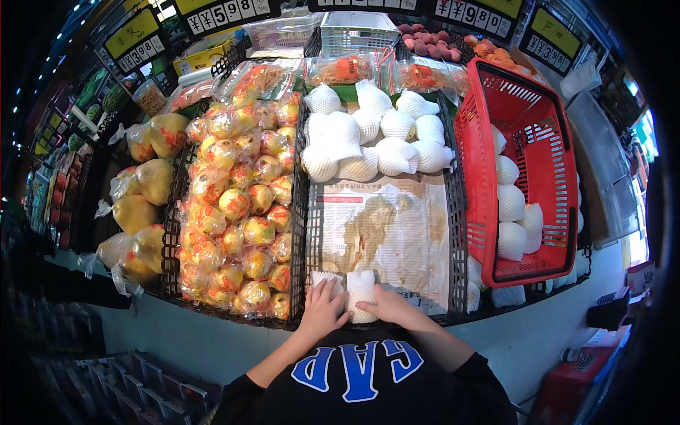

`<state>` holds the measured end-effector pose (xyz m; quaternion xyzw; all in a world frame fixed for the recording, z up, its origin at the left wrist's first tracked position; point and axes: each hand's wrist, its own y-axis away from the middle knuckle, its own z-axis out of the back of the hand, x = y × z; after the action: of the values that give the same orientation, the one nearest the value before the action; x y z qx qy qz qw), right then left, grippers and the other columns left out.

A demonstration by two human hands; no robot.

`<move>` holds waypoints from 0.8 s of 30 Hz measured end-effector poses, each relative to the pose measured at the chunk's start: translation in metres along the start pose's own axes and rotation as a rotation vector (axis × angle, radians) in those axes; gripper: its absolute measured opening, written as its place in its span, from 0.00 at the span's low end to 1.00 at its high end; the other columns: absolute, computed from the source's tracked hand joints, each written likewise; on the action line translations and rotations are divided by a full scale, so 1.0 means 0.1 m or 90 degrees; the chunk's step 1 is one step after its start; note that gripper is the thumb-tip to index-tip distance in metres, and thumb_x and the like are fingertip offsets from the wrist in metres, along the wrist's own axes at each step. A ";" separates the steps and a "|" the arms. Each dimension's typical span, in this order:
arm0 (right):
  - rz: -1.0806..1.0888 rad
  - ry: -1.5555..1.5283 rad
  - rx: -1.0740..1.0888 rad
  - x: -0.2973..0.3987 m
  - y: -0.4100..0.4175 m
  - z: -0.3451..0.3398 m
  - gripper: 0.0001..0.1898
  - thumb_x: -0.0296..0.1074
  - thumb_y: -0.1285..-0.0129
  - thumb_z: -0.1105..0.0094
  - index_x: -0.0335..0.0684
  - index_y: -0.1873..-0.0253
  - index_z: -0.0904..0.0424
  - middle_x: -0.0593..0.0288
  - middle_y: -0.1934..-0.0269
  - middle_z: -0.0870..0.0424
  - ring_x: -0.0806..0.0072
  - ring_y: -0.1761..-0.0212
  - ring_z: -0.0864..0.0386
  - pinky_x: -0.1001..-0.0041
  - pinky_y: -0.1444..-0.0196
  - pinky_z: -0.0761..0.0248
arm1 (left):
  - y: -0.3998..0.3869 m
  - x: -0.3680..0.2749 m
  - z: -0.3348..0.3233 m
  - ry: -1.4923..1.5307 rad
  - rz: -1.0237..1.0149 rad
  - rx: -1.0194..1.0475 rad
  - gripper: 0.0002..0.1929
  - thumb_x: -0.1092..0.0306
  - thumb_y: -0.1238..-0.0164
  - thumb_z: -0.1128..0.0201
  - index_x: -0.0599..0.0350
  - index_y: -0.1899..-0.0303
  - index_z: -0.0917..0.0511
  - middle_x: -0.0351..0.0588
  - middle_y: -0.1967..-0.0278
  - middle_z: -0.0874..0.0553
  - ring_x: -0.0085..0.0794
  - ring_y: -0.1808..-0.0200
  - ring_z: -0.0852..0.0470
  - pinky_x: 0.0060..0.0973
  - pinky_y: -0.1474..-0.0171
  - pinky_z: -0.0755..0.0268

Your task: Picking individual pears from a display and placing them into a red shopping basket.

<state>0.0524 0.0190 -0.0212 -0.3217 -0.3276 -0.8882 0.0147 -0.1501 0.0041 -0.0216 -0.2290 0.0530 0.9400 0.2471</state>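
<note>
My left hand [321, 309] curls over a white foam-netted fruit [327, 277] at the near left of a black plastic crate [458, 228]. Beside it, my right hand [392, 306] has thumb and fingers around another foam sleeve [361, 287], which stands out as a short, ridged cylinder. What the sleeves contain is mostly hidden. Stained newspaper [377, 228] lines the crate floor. At its far end, several white foam-netted fruits [340, 133] lie piled together.
A red shopping basket [523, 279] sits tilted at the right, with several foam-netted fruits [511, 203] inside. Plastic-wrapped yellow-red fruits [234, 204] fill the section at left, and bagged pomelos [135, 214] lie beyond. Packaged dried goods [340, 69] and price signs [228, 16] line the back.
</note>
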 end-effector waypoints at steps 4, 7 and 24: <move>0.046 0.000 -0.126 0.01 -0.07 0.26 0.36 0.58 0.48 0.41 0.24 0.51 0.31 0.34 0.56 0.24 0.47 0.52 0.25 0.61 0.50 0.31 | -0.02 0.01 0.00 -0.006 -0.003 -0.017 0.22 0.52 0.48 0.36 0.51 0.52 0.23 0.56 0.42 0.34 0.52 0.38 0.40 0.51 0.38 0.50; 0.065 -0.008 -0.255 0.18 -0.14 0.72 0.30 0.50 0.47 0.39 0.28 0.49 0.30 0.40 0.53 0.25 0.50 0.50 0.27 0.63 0.48 0.32 | 0.00 0.02 0.00 0.052 0.015 -0.037 0.21 0.55 0.47 0.37 0.53 0.52 0.23 0.56 0.42 0.33 0.52 0.38 0.40 0.52 0.37 0.52; 0.031 -0.012 -0.550 1.46 -2.36 1.87 0.44 0.51 0.60 0.31 0.51 0.36 0.43 0.44 0.46 0.35 0.48 0.44 0.33 0.55 0.44 0.37 | 0.03 -0.02 0.01 0.092 0.056 -0.136 0.18 0.62 0.49 0.37 0.56 0.56 0.24 0.54 0.47 0.28 0.48 0.41 0.35 0.44 0.39 0.45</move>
<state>-0.0140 0.3419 0.0360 -0.3140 0.0820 -0.9402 -0.1036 -0.1511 0.0007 -0.0197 -0.3186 -0.0202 0.9312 0.1756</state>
